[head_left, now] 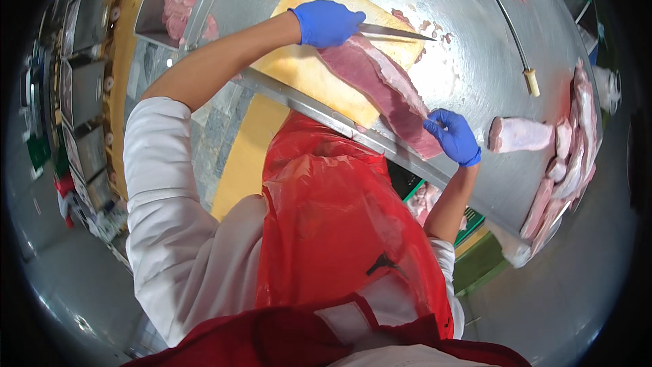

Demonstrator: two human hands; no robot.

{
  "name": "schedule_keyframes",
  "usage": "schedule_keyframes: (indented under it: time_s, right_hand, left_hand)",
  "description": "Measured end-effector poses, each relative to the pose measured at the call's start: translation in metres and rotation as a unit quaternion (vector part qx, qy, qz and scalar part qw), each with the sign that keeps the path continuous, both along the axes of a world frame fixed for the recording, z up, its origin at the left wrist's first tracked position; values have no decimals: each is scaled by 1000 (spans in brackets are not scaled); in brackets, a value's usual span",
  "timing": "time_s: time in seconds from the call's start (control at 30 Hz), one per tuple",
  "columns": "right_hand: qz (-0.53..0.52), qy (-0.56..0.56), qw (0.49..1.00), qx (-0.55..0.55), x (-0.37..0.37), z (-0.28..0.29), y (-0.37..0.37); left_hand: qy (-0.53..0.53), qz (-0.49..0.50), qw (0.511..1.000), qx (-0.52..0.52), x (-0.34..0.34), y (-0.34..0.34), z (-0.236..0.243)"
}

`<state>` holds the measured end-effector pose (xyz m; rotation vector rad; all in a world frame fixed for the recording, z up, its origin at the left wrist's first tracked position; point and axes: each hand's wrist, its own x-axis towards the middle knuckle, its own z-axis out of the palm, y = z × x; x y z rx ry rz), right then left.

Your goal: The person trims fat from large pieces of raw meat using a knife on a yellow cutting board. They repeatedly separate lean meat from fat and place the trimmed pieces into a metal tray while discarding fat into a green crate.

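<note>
Where the steel table [475,61] fills the upper frame, a yellow board [305,68] bears a long meat slab [387,92]. The left hand [327,22] grips a knife [394,31]; the right hand [454,136] pinches the slab's end. A tray [153,7] at upper left holds meat.

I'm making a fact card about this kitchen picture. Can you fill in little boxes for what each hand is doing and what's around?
left hand: blue glove, grips a knife over the meat
right hand: blue glove, fingers pinch the end of the long meat slab
board: yellow cutting board under the meat
table: shiny metal table
nearby: second knife, pile of meat pieces
clothes: red apron
</note>
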<state>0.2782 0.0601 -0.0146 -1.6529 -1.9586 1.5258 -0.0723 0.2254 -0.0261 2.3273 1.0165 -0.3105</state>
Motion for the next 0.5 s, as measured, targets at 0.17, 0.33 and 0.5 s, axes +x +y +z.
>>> schedule_keyframes:
  time_s: [0.17,0.33,0.5]
  right_hand:
    - [-143,-3,988,-63,-17,-9,-47]
    - [-169,-48,984,3,-30,-24,-59]
    - [-190,-48,980,35,-34,-44,-61]
  left_hand:
    - [39,-47,997,-42,2,-1,-8]
    - [39,-6,999,-7,-100,-25,-24]
    - [160,12,985,60,-287,-80,-2]
